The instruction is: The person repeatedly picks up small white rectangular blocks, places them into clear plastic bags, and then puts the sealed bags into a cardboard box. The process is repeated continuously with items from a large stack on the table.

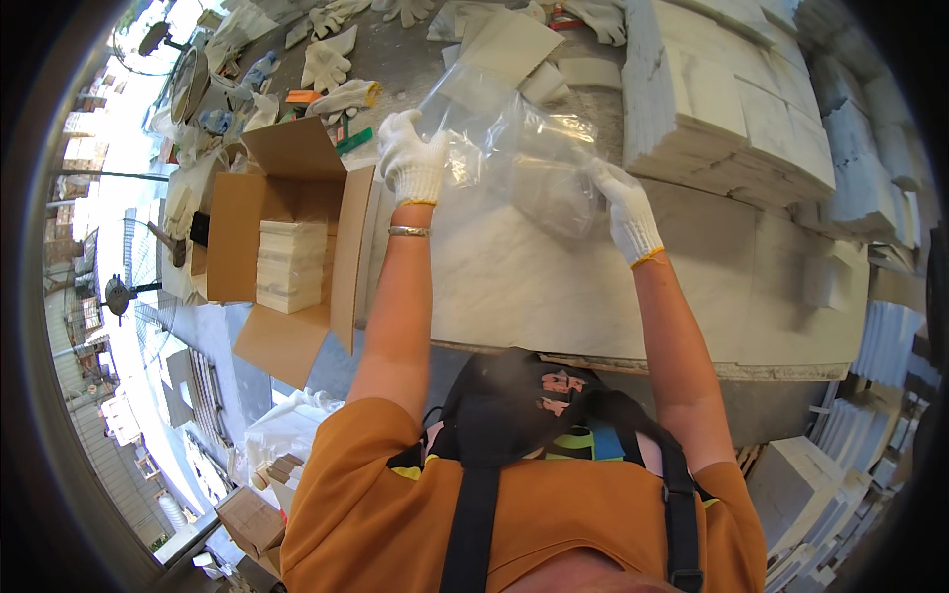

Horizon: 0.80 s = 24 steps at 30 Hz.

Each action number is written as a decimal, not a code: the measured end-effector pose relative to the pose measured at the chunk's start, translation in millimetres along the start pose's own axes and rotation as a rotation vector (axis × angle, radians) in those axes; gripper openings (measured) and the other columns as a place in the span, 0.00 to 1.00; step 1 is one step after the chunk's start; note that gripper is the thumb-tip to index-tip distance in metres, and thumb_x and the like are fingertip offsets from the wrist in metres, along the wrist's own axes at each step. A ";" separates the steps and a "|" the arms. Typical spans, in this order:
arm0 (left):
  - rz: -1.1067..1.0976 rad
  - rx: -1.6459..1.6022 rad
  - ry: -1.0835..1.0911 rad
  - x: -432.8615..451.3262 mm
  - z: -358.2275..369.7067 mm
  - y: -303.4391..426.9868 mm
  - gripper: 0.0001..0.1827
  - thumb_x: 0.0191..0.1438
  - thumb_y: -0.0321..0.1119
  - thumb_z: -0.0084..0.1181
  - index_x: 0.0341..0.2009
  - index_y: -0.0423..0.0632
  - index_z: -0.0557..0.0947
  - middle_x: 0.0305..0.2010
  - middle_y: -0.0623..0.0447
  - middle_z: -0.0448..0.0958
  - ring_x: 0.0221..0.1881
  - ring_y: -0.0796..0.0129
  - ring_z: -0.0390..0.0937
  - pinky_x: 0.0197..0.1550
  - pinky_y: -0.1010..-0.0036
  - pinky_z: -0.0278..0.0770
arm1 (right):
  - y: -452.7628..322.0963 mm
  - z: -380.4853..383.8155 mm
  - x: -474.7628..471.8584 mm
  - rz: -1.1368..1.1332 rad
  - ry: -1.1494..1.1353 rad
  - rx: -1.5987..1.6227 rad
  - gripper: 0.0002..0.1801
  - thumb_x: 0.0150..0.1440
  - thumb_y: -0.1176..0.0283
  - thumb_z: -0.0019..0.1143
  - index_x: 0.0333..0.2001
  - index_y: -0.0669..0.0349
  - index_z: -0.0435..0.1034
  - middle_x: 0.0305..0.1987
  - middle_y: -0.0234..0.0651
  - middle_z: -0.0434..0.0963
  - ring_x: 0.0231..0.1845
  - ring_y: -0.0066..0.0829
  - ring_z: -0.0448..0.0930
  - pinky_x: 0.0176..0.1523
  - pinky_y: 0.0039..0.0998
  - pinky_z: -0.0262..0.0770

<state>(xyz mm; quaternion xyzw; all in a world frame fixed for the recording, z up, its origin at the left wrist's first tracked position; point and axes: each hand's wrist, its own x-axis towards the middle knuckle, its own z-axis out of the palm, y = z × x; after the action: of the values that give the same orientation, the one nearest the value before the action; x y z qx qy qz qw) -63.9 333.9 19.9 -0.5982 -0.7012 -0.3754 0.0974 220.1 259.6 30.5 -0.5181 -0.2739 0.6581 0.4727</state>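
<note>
Both my hands wear white knit gloves with yellow cuffs. Between them a clear plastic bag (519,141) is stretched out above the white marble slab worktop (519,289). My left hand (412,156) grips the bag's left edge, its fingers curled. The right side of the bag is in my right hand (620,194), whose fingertips are partly hidden by the plastic. Left of my left forearm stands an open cardboard box (239,237) with its flaps spread. Inside it is a stack of white tiles (291,267), at least partly wrapped in clear plastic.
Stacked marble tiles (712,104) rise at the back right. A lone white block (829,280) sits at the slab's right. Loose tile pieces (511,48), spare gloves (326,65) and a green-handled tool (353,141) lie beyond my hands. A hammer (169,243) rests left of the box.
</note>
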 end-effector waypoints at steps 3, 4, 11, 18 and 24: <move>0.230 -0.182 0.079 -3.8 -14.1 44.9 0.20 0.49 0.44 0.70 0.42 0.44 0.85 0.43 0.44 0.83 0.43 0.55 0.82 0.48 0.64 0.79 | 15.0 -11.8 9.2 -0.009 0.017 0.010 0.18 0.66 0.58 0.57 0.37 0.63 0.79 0.38 0.27 0.79 0.41 0.18 0.73 0.49 0.22 0.67; 0.240 -0.344 0.007 -9.6 -20.3 65.8 0.22 0.51 0.45 0.69 0.45 0.45 0.85 0.47 0.44 0.83 0.46 0.55 0.82 0.51 0.64 0.79 | 23.2 -16.0 13.4 -0.039 -0.008 0.034 0.18 0.67 0.57 0.57 0.39 0.63 0.80 0.38 0.26 0.80 0.41 0.17 0.73 0.48 0.21 0.66; -0.012 -0.411 -0.875 -63.3 -37.8 122.7 0.32 0.52 0.62 0.66 0.48 0.47 0.84 0.47 0.47 0.81 0.48 0.56 0.81 0.51 0.65 0.79 | 13.8 -2.3 9.5 0.002 -0.077 -0.165 0.20 0.67 0.53 0.54 0.42 0.59 0.80 0.38 0.26 0.80 0.41 0.15 0.73 0.47 0.23 0.68; -0.330 -0.850 -0.893 -61.5 -23.4 101.1 0.20 0.59 0.44 0.65 0.48 0.43 0.84 0.42 0.51 0.83 0.40 0.70 0.81 0.43 0.72 0.79 | 14.1 1.5 -1.7 0.039 -0.071 -0.062 0.26 0.68 0.49 0.53 0.52 0.62 0.78 0.46 0.30 0.82 0.46 0.20 0.79 0.49 0.25 0.72; -0.708 -1.002 -0.796 -53.9 -29.4 86.2 0.15 0.59 0.35 0.64 0.47 0.40 0.84 0.41 0.53 0.83 0.38 0.72 0.81 0.40 0.75 0.80 | 16.2 1.0 -10.8 -0.050 0.018 -0.092 0.27 0.69 0.50 0.52 0.55 0.63 0.77 0.51 0.34 0.81 0.50 0.23 0.79 0.52 0.25 0.73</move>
<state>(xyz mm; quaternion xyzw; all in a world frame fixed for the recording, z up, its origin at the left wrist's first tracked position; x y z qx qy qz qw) 19.8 273.9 44.2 -0.3997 -0.5788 -0.4146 -0.5774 213.9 243.4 21.7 -0.5382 -0.3122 0.6282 0.4672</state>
